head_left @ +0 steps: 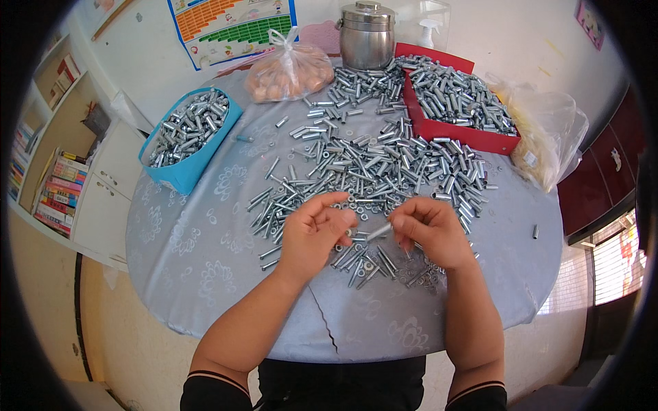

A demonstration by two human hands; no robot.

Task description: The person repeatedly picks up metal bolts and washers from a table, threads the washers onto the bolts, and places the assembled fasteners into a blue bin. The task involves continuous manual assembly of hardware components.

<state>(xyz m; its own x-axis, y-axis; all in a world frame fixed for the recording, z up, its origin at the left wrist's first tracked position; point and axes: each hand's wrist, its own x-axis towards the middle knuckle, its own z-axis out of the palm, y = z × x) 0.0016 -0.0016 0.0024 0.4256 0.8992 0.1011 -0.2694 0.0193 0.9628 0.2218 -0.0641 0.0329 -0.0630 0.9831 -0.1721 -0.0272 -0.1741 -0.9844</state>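
My right hand (pixel 433 229) pinches a short silver metal sleeve (pixel 380 232) between thumb and fingertips, its free end slanting toward my left hand. The left hand (pixel 317 231) is closed, thumb and fingers curled together; a small ring-like piece shows by its fingertips, too small to name surely. Both hands hover over a wide pile of metal sleeves (pixel 373 164). Long bolts (pixel 271 212) lie at its left side, and nuts and washers (pixel 360 263) are scattered among more bolts under my hands. Thin rings (pixel 428 277) lie beneath my right wrist.
A blue box (pixel 188 171) of metal sleeves stands at the left, a red box (pixel 466 139) of them at the back right. Behind are a tied bag of round brownish things (pixel 288 72) and a steel pot (pixel 367 41). Another plastic bag (pixel 548 147) sits beside the red box.
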